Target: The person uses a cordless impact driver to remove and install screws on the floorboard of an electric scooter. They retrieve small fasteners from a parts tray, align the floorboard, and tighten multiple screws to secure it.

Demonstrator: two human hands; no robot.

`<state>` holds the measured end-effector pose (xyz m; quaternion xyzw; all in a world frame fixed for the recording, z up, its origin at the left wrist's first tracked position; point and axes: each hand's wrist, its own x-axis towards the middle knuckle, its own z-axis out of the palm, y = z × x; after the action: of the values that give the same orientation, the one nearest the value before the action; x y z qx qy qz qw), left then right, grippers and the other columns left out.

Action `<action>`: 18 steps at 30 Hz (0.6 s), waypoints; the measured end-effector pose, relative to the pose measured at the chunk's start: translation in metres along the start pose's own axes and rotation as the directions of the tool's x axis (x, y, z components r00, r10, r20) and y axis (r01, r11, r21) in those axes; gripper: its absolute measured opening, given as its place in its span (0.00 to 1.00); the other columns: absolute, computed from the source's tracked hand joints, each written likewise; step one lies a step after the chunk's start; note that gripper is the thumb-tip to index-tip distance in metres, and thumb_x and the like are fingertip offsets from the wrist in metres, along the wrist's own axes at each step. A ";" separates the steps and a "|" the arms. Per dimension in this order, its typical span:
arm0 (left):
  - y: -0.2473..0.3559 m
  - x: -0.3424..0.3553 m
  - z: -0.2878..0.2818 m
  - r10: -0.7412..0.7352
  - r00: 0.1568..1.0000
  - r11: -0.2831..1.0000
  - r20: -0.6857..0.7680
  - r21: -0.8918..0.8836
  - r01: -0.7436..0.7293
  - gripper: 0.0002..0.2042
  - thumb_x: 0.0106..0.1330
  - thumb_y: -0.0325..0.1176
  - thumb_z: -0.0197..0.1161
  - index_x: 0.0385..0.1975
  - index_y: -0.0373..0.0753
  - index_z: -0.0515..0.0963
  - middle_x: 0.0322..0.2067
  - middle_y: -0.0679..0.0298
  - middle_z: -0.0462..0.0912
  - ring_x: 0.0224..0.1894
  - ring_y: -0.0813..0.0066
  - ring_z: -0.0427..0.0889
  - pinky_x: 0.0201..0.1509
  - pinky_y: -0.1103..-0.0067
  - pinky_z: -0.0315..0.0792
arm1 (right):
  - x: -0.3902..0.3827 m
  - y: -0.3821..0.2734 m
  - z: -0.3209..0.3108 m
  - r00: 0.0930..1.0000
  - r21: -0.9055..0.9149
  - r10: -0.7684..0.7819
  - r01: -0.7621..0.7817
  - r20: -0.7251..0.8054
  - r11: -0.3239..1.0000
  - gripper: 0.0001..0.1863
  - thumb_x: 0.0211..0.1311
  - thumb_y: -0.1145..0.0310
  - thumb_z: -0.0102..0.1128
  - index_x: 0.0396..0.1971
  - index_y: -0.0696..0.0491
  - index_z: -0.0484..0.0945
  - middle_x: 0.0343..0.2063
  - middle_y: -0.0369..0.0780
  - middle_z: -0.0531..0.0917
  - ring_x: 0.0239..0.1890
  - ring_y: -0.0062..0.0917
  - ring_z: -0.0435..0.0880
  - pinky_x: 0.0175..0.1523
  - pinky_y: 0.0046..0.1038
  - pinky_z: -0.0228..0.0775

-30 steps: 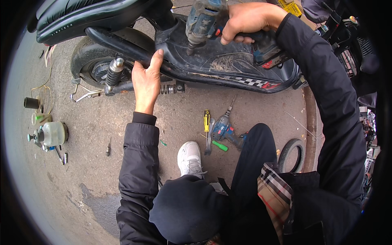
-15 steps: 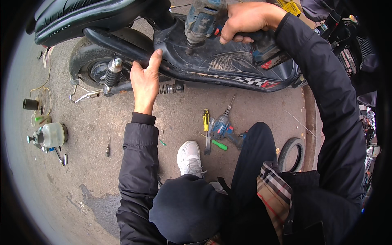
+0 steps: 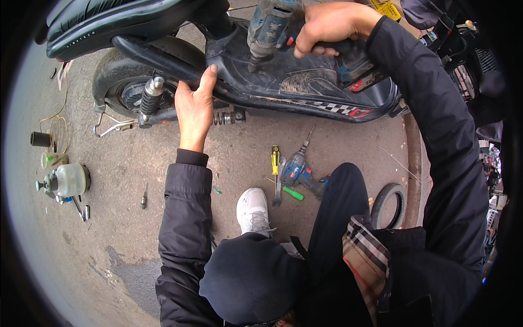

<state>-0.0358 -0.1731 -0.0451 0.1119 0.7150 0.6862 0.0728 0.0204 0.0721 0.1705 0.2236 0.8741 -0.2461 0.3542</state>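
Note:
My left hand (image 3: 195, 109) grips the black frame tube (image 3: 143, 59) along the side of the scooter, thumb on top, near the rear shock absorber (image 3: 151, 98). My right hand (image 3: 321, 35) is closed on a blue cordless drill (image 3: 271, 30), held nose-down with its bit end against the scooter's black footboard (image 3: 310, 82). The tip itself is hard to make out. Above the rear wheel (image 3: 106, 82) is the black seat (image 3: 87, 24).
Below the scooter lie a second blue drill (image 3: 298, 174), a yellow screwdriver (image 3: 275, 158), a flat metal bar, a green handle (image 3: 293, 193) and a loose tyre (image 3: 379, 209) by a curb. A translucent container (image 3: 72, 180) and hoses sit at left. More scooters crowd the right edge.

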 end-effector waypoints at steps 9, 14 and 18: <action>-0.002 0.001 0.000 -0.009 1.000 1.000 -0.009 0.015 0.009 0.30 0.68 0.54 0.74 0.42 0.25 0.81 0.36 0.59 0.86 0.36 0.77 0.81 0.41 0.79 0.76 | -0.001 -0.002 -0.001 1.000 0.001 0.010 -0.010 0.022 1.000 0.15 0.65 0.59 0.69 0.20 0.49 0.82 0.17 0.29 0.78 0.19 0.16 0.71 0.26 0.25 0.59; -0.001 0.000 0.000 -0.032 0.999 0.999 0.007 -0.009 0.032 0.31 0.68 0.54 0.73 0.43 0.22 0.79 0.37 0.53 0.87 0.40 0.72 0.84 0.50 0.75 0.78 | -0.006 -0.005 -0.002 1.000 -0.056 0.002 -0.003 -0.017 0.998 0.15 0.64 0.59 0.70 0.21 0.49 0.82 0.18 0.30 0.78 0.19 0.17 0.72 0.26 0.26 0.60; -0.003 0.001 -0.001 -0.042 0.999 0.999 -0.006 0.013 0.042 0.31 0.68 0.54 0.73 0.42 0.22 0.79 0.37 0.53 0.87 0.40 0.72 0.83 0.49 0.75 0.78 | -0.002 -0.003 -0.001 1.000 -0.024 0.021 -0.021 -0.008 0.999 0.15 0.64 0.58 0.70 0.21 0.50 0.82 0.18 0.30 0.79 0.19 0.17 0.73 0.26 0.26 0.61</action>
<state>-0.0369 -0.1737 -0.0484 0.0953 0.7218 0.6803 0.0845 0.0197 0.0696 0.1732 0.2292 0.8760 -0.2309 0.3560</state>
